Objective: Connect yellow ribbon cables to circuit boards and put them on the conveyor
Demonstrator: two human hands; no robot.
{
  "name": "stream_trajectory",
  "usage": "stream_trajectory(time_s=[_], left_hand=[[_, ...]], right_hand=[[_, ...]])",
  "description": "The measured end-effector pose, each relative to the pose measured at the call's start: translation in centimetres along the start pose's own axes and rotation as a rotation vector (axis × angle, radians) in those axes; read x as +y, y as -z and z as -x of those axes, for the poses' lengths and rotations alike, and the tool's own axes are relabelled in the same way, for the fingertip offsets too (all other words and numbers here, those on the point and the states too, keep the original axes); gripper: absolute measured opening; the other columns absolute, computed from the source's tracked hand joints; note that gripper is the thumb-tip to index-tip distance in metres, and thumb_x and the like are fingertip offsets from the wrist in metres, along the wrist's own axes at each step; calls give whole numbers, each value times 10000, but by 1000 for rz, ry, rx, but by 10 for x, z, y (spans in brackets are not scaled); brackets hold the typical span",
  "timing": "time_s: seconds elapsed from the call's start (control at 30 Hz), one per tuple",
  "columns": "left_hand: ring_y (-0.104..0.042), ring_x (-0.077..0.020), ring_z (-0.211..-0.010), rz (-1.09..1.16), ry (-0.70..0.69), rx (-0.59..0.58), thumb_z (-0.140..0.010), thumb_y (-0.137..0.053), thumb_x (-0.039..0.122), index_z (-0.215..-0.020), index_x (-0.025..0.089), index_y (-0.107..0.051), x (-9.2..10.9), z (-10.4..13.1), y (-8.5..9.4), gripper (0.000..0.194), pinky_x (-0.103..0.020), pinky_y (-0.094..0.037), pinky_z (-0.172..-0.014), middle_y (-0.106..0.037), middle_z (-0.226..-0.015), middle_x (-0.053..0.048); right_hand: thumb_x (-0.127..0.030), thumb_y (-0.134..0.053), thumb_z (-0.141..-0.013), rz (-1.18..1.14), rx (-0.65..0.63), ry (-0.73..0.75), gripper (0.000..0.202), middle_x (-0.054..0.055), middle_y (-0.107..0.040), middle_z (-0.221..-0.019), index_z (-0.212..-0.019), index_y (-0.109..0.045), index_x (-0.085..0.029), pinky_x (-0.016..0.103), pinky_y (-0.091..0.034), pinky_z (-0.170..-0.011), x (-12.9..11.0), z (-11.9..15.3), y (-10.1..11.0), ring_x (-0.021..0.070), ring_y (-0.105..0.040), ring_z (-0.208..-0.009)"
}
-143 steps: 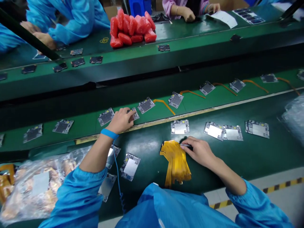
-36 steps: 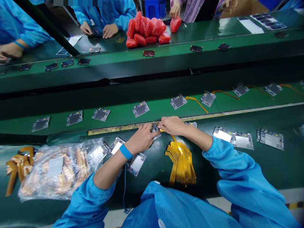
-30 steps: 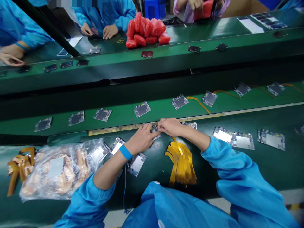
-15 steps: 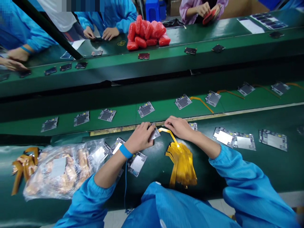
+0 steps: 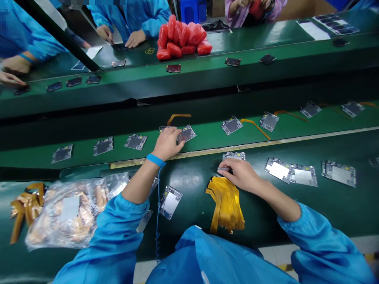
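Observation:
My left hand point(image 5: 168, 142) is over the green belt, its fingers curled down at a circuit board point(image 5: 188, 134), the thumb at that board's near left edge. Partly under the same hand lies another board point(image 5: 164, 128), with an amber ribbon cable point(image 5: 179, 115) stretching behind it. My right hand point(image 5: 238, 170) is closed in a pinch just above a fanned stack of amber ribbon cables point(image 5: 227, 205). A small greyish piece shows at its fingertips, too hidden to name. Behind the right fingers is a board point(image 5: 235, 156) on the bench.
More boards lie along the belt point(image 5: 204, 138), some with ribbon cables. Boards point(image 5: 171, 202) also rest on the bench near a clear plastic bag point(image 5: 68, 215) of copper-coloured parts. A blue wrist cord point(image 5: 157, 225) hangs from my left wrist. Co-workers sit across, by red wrapped bundles point(image 5: 182, 37).
My left hand has moved forward onto the belt, where a board with a ribbon cable now lies. My right hand has drawn back to the top of the cable stack. Belt boards shifted slightly right.

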State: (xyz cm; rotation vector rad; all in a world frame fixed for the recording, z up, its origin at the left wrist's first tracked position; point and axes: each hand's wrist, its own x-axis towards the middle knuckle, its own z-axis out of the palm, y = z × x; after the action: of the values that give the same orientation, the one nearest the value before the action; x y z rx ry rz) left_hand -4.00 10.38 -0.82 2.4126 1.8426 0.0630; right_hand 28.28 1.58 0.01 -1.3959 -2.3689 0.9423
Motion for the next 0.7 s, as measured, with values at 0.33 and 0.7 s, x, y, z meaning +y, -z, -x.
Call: stream_trajectory(time_s=[0.33, 0.7], left_hand=[[-549, -382, -1211, -136, -19, -235, -783, -710, 359, -1450, 179, -549, 23, -47, 1, 710, -443, -469, -954, -587, -1271, -187], [-547, -322, -1054, 3, -287, -126, -817, -640, 278, -1326, 154, -579, 41, 43, 10, 528, -425, -474, -863, -586, -1171, -157]], right_hand=[[-296, -596, -1007, 77, -77, -93, 157, 44, -770, -1002, -977, -738, -235, 302, -454, -726, 7, 38, -3, 213, -713, -884], [-304, -697, -954, 105, -132, -82, 98, 38, -735, -1000, -1008, -730, -229, 285, -396, -677, -7, 13, -29, 195, -687, -857]])
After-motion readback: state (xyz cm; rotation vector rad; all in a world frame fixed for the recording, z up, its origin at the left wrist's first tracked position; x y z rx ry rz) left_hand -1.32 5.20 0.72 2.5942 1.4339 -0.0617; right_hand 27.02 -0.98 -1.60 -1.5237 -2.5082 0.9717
